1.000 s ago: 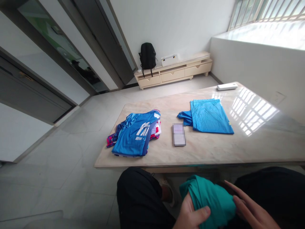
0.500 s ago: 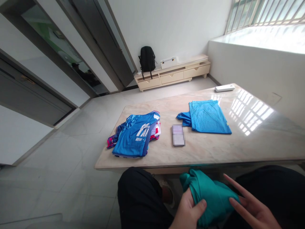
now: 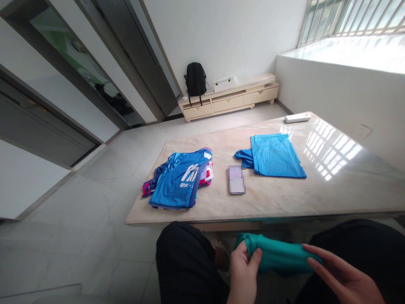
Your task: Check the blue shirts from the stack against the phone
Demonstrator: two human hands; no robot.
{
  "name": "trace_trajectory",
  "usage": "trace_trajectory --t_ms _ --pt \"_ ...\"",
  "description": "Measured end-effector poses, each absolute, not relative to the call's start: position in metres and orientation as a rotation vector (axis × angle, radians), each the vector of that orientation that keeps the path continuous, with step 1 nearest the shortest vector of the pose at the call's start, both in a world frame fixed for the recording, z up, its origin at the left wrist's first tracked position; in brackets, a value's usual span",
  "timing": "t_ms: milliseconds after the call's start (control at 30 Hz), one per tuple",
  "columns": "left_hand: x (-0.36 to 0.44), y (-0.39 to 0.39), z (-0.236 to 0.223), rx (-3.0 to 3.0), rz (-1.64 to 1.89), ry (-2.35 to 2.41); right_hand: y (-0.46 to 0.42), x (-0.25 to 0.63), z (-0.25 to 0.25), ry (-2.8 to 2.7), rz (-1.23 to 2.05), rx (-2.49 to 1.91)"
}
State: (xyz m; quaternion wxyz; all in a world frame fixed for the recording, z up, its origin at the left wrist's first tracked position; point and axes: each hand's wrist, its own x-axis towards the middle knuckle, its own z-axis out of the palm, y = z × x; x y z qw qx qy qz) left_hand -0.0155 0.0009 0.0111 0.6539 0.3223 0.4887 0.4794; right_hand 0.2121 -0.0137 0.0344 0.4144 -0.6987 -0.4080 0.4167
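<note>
"While two hands are busy with it, where is the soft, smooth teal cloth (image 3: 281,254)?"

"Above the lap, between the knees of the dark trousers (image 3: 188,261), just this side of the pale, marbled, glossy table (image 3: 319,196)."

"And the hands?"

"The left hand (image 3: 245,270) is curled round the cloth's left end, thumb on top, fingers tucked into the fold. The right hand (image 3: 349,272) pinches the other end, its fingers long and nearly straight."

"Beyond them?"

"On the table's left, a stack of folded blue, red and white printed shirts (image 3: 175,179). Right of that lies a flat rectangular object (image 3: 236,180), pixelated, so perhaps a phone. Near it is a folded bright-blue garment (image 3: 276,156), one end bunched."

"Farther off?"

"A slim white oblong device (image 3: 297,118) by the table's far edge; past that, a black fabric backpack (image 3: 195,79) on a low cream cabinet (image 3: 228,102)."
</note>
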Motion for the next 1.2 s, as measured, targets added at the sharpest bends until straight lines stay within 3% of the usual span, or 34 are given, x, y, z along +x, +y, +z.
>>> trace_trajectory --t_ms 267,433,667,967,1200 --pt "-0.017 0.005 0.008 0.710 1.121 1.240 -0.009 0.211 0.046 -0.818 0.945 -1.893" --pt "-0.018 0.003 0.012 0.721 1.151 1.230 -0.004 0.222 0.044 -0.962 1.012 -1.887" --pt "-0.027 0.002 0.024 1.279 0.921 1.408 0.000 0.254 0.026 -1.265 1.205 -1.682" --pt "-0.018 0.029 0.036 1.894 1.107 1.473 -0.003 0.269 0.019 -1.596 0.488 -1.711" --pt "-0.004 0.134 0.076 1.835 1.007 1.168 0.072 0.294 0.068 -1.639 0.624 -1.721"
